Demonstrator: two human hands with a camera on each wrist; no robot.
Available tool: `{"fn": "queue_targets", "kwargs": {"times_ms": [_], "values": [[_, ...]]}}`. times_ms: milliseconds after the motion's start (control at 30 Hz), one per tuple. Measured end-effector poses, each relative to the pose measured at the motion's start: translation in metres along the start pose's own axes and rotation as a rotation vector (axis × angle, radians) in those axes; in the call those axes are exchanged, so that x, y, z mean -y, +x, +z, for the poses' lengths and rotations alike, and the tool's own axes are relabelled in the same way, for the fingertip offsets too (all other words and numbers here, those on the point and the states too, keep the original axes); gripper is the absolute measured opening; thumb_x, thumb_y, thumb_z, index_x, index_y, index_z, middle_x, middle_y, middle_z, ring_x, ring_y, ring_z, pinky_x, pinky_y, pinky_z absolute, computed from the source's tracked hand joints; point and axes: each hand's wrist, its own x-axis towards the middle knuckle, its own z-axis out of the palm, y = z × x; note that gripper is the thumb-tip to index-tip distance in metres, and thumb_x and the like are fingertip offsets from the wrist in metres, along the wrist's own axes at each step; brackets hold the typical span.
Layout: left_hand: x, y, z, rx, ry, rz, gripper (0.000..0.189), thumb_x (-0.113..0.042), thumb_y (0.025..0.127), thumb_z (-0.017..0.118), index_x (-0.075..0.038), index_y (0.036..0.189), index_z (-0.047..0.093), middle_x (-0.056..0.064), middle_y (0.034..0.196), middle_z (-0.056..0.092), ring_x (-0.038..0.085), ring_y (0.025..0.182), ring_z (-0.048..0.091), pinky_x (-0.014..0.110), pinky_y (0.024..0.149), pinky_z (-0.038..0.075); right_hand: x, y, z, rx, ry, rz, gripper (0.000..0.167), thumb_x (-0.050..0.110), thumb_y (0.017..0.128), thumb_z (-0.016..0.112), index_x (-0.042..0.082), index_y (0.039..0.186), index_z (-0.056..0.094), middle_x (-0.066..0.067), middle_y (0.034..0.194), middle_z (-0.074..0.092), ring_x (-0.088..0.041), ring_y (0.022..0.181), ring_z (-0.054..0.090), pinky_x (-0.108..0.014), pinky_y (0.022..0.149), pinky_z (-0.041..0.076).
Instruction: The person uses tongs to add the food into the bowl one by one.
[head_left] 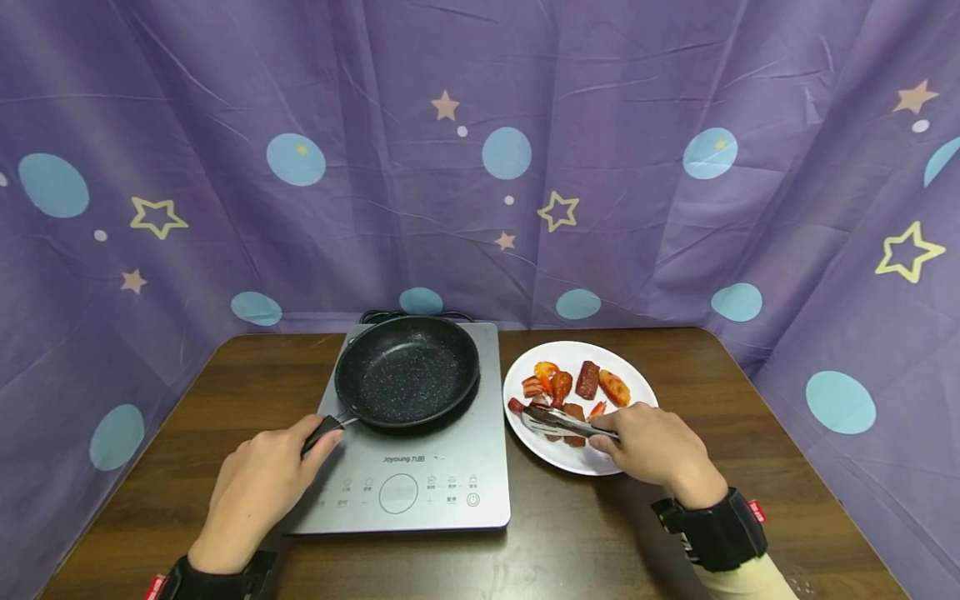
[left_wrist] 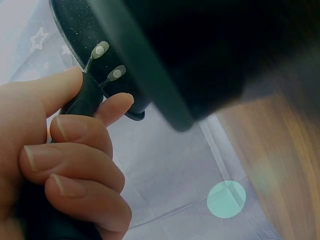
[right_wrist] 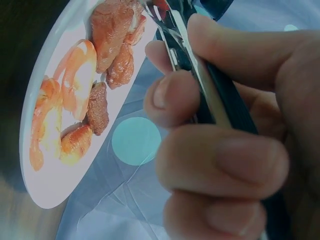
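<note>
1. left hand (head_left: 258, 487) grips the handle (head_left: 321, 435) of the black pan (head_left: 408, 371), fingers curled round it. pan sits flat-side-down on the cooktop (head_left: 405, 521), toward its far end; the grip probably steadies it.
2. right hand (head_left: 663, 446) holds metal tongs (head_left: 573, 423), thumb on one side, fingers curled on the other. tongs lie low across the near-left part of the white plate (head_left: 592, 463), heads among the food pieces (head_left: 587, 380).
3. plate is on the table (head_left: 720, 417), just right of the cooktop. likely put there for a short reach between food and pan. pieces are spread out, which should make picking singly easier.
4. pan's inside shows no food. its base hides part of the cooktop; can't tell if heat is on.
5. can't tell if the tongs pinch anything: heads overlap food in the head view, tips are cut off in the right wrist view.
6. left hand covers some panel markings. left wrist view is partly blocked by a blurred dark shape (left_wrist: 215, 55), unidentifiable.
</note>
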Motion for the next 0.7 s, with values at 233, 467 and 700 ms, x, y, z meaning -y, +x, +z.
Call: {"fn": "queue_targets", "kwargs": {"times_ms": [233, 467, 700], "values": [[-0.0002, -0.0002, -0.0002, -0.004, 0.001, 0.006, 0.043, -0.046, 0.103, 0.071, -0.01, 0.126, 0.075, -0.004, 0.048, 0.041, 0.015, 0.043, 0.042, 0.033, 0.038, 0.029, 0.0, 0.0009, -0.0006, 0.012, 0.0, 0.001, 0.027, 0.038, 0.099, 0.076, 0.025, 0.123, 0.082, 0.008, 0.085, 0.068, -0.014, 0.073, 0.055, -0.041, 0.063, 0.048], [-0.0001, -0.001, 0.0, -0.011, -0.001, 0.008, 0.043, -0.045, 0.103, 0.071, -0.01, 0.126, 0.075, -0.004, 0.047, 0.038, 0.014, 0.041, 0.04, 0.033, 0.039, 0.028, -0.0007, 0.0003, -0.0011, 0.0, -0.018, -0.006, 0.026, 0.038, 0.099, 0.076, 0.027, 0.122, 0.082, 0.006, 0.092, 0.073, -0.013, 0.076, 0.059, -0.044, 0.065, 0.052], [0.0002, -0.0006, -0.0001, -0.003, 0.002, 0.002, 0.043, -0.046, 0.103, 0.07, -0.01, 0.126, 0.075, -0.004, 0.048, 0.041, 0.015, 0.042, 0.042, 0.034, 0.038, 0.029, -0.0055, -0.0014, -0.0028, -0.029, -0.027, -0.027, 0.021, 0.039, 0.098, 0.077, 0.029, 0.116, 0.083, 0.01, 0.082, 0.066, -0.012, 0.071, 0.056, -0.041, 0.061, 0.049]]}}
